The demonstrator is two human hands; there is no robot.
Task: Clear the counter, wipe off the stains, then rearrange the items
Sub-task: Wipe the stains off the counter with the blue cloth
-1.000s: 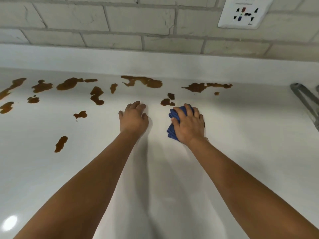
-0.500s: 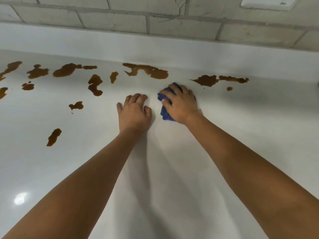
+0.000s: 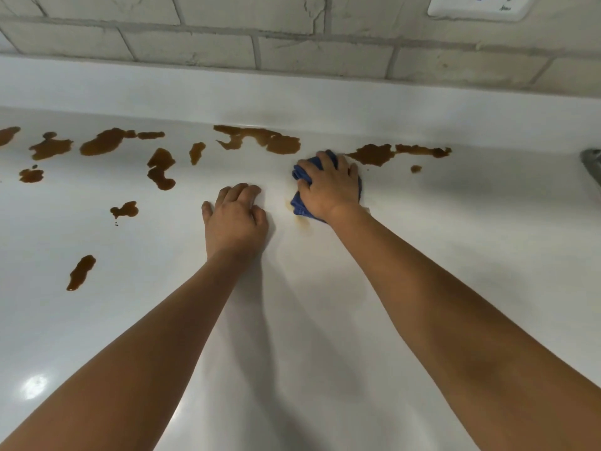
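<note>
Brown liquid stains point(image 3: 260, 139) spread in several patches across the back of the white counter point(image 3: 325, 320). My right hand point(image 3: 328, 187) grips a bunched blue cloth point(image 3: 297, 203) and presses it on the counter, just left of a stain patch point(image 3: 374, 154). A faint brown smear point(image 3: 300, 221) shows beside the cloth's near edge. To the cloth's left, my left hand point(image 3: 234, 219) rests palm down on the counter with its fingers bent. More stains lie to the left point(image 3: 161, 170), point(image 3: 81, 271).
A white upstand point(image 3: 292, 99) and a tiled wall point(image 3: 292, 43) close off the back. A white socket plate point(image 3: 478, 8) sits on the wall at the top right. A grey metal part point(image 3: 592, 164) shows at the right edge.
My right hand slid the cloth away from me over the small stains in the middle, then right toward the far-right patch. Those small stains are gone, leaving a faint smear. My left hand stayed put.
</note>
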